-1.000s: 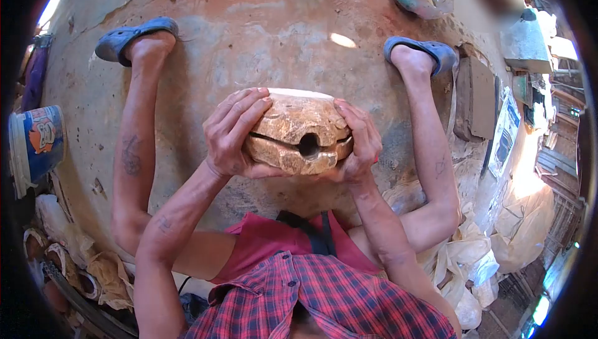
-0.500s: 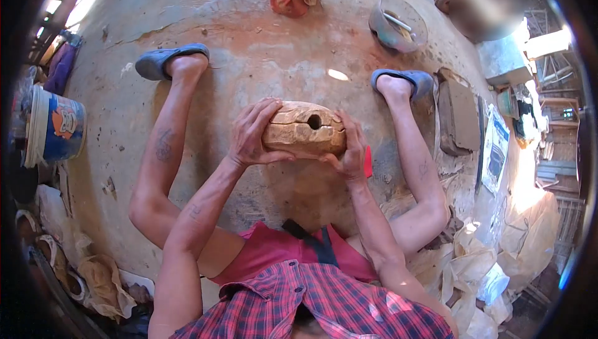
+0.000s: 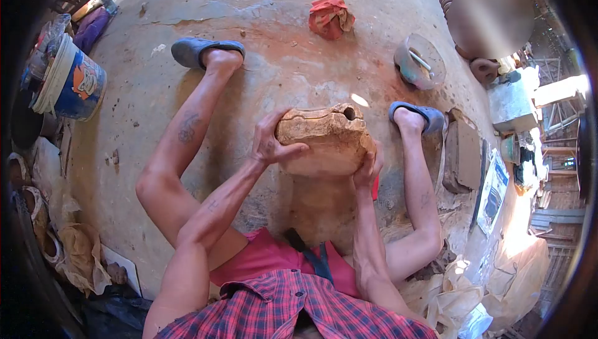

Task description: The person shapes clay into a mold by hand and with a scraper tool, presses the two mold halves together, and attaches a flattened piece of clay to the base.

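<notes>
Between my hands is a tan, blocky two-part mould [image 3: 321, 149] with a seam along its upper edge and a round dark hole near its right end. It is held off the floor between my knees, tilted so that a broad smooth face shows. My left hand [image 3: 273, 141] grips its left end, the thumb lying across the near face. At the lower right end my right hand [image 3: 369, 166] is wrapped round the edge, its fingers partly hidden. Something small and red [image 3: 375, 187] shows beside my right wrist.
A crumpled red cloth [image 3: 331, 18] and a bowl [image 3: 418, 62] with a stick-like tool lie ahead on the floor [image 3: 261, 77]. To the left is a blue-and-white bucket [image 3: 84, 84]. Brown slabs [image 3: 462, 155] and plastic sheeting [image 3: 445, 295] are at the right.
The mould has tipped, so more of its broad face shows and the hole sits higher and further right. My right hand has slid lower on its end. The whole view has shifted.
</notes>
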{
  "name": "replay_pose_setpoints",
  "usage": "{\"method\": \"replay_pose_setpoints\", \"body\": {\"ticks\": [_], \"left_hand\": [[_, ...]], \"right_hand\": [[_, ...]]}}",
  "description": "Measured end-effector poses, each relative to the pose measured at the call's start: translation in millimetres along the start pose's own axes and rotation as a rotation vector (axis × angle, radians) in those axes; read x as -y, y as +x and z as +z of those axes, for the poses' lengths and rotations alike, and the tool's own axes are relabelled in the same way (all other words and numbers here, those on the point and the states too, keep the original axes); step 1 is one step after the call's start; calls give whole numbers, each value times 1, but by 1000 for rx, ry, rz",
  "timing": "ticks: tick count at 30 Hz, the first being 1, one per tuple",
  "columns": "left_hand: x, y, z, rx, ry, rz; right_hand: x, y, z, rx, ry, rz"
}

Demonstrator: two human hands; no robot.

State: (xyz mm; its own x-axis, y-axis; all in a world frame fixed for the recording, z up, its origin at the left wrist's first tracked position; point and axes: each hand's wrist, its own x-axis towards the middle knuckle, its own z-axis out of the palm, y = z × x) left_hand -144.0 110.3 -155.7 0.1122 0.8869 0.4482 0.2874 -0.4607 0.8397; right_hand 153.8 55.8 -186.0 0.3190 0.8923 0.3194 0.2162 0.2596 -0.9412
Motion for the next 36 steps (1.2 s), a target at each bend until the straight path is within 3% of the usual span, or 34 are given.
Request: {"method": "replay_pose_setpoints", "body": {"ticks": [3, 7, 10, 12, 13, 23, 28, 36], "left_hand": [[-22, -20, -1, -19, -46, -152], [-69, -31, -13, 127, 44, -592], [-61, -38, -11, 226, 176, -846], [-50, -36, -7, 296, 210, -982], [-47, -30, -7, 288, 210, -979], [-27, -28, 6, 305, 335, -1179], [-40, -20, 2, 339, 311, -1267], [-28, -25, 5, 262, 244, -1089]], "right_hand": [[50, -17, -6, 15, -176, 175], [51, -40, -19, 64, -220, 324], [54, -40, -20, 188, -552, 666], [45, -36, -18, 212, -706, 677], [42, -29, -14, 233, -851, 687], [22, -11, -2, 397, -914, 852], [22, -18, -5, 293, -486, 835], [30, -17, -10, 337, -511, 881]]}}
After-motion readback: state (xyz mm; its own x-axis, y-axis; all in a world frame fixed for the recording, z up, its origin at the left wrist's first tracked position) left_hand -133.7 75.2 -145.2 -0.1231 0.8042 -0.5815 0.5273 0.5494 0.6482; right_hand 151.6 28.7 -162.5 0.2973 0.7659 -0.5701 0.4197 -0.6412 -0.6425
